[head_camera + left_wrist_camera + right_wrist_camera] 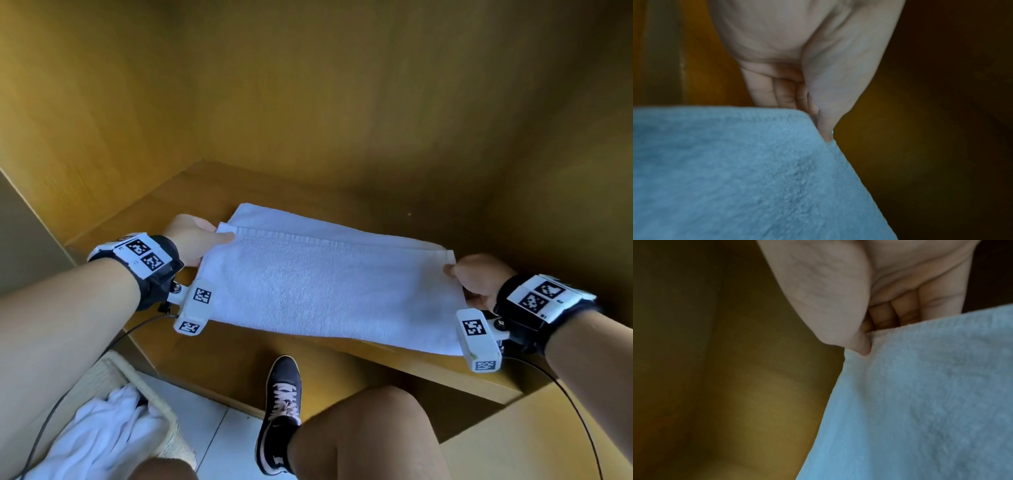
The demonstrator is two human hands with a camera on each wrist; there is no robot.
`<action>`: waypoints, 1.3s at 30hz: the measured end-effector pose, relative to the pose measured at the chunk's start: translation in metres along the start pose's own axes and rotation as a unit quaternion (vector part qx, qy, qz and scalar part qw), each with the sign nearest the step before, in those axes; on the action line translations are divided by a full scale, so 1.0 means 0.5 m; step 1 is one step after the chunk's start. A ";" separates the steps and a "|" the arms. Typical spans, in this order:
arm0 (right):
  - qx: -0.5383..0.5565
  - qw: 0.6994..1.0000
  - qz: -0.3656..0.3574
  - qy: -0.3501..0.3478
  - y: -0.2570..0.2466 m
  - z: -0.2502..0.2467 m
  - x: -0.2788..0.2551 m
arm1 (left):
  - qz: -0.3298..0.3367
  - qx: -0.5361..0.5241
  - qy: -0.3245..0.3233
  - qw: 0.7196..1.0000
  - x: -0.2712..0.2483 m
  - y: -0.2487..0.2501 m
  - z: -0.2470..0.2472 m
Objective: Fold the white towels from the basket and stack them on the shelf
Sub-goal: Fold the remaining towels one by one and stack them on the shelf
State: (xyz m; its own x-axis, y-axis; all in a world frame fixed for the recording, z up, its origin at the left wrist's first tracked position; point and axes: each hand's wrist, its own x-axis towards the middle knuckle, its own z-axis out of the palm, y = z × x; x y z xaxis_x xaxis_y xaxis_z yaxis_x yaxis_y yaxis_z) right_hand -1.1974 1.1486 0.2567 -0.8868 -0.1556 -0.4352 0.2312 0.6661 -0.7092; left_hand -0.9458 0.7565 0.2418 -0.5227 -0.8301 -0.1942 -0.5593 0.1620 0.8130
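Down below my left hand (191, 240), the woven basket (150, 394) sits on the floor with more white towels (102, 442) heaped in it, and my dark shoe (281, 411) stands between my two hands and nearer to me. Each of my hands pinches an end of one white towel (329, 287), thumb on top and fingers curled underneath; my right hand (479, 281) grips the opposite end. Between my hands the towel is stretched out, doubled over, its front edge hanging past the lip of the wooden shelf (479, 387). Beyond my hands, its far layer lies on the shelf board.
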 end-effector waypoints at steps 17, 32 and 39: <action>-0.035 0.997 -0.052 0.033 0.127 0.005 -0.129 | -0.070 -0.012 -0.096 0.993 -0.149 -0.092 -0.039; -0.156 0.929 -0.328 0.074 0.230 0.037 -0.195 | 0.212 0.114 -0.086 0.967 -0.203 -0.200 -0.032; -0.181 0.890 -0.386 0.160 0.233 0.046 -0.198 | 0.241 0.091 -0.014 0.966 -0.210 -0.191 -0.013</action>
State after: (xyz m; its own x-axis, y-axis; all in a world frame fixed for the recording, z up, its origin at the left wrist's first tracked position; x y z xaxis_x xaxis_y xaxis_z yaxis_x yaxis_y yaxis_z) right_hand -1.0733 1.2248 0.2044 -0.8071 -0.4926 0.3255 -0.5900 0.6507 -0.4780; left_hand -0.8331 0.8246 0.1881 -0.7666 -0.6203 0.1659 -0.3493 0.6197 0.7028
